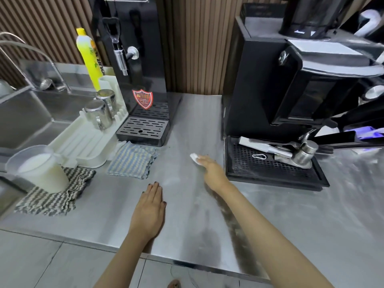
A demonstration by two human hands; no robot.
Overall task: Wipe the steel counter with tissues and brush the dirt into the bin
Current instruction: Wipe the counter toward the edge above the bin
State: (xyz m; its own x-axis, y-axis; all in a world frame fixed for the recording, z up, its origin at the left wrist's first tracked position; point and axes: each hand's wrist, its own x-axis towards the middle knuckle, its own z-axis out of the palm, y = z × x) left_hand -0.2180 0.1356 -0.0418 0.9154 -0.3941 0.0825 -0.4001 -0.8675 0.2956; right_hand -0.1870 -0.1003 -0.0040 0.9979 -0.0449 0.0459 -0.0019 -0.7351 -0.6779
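Observation:
My right hand (209, 168) reaches forward over the steel counter (291, 215) and presses a white tissue (194, 157) against it, just left of the black coffee machine's drip tray (276, 173). Only the tissue's front edge shows past my fingers. My left hand (150, 206) lies flat on the counter nearer the front edge, fingers straight and together, holding nothing. Faint smears and specks show on the steel around my right arm. No bin is in view.
A black water dispenser (143, 80) stands at the back with a folded striped cloth (133, 160) before it. A white drying rack (87, 140) holds steel cups; a milk jug (39, 169) sits on another cloth. A sink (22, 119) is at left.

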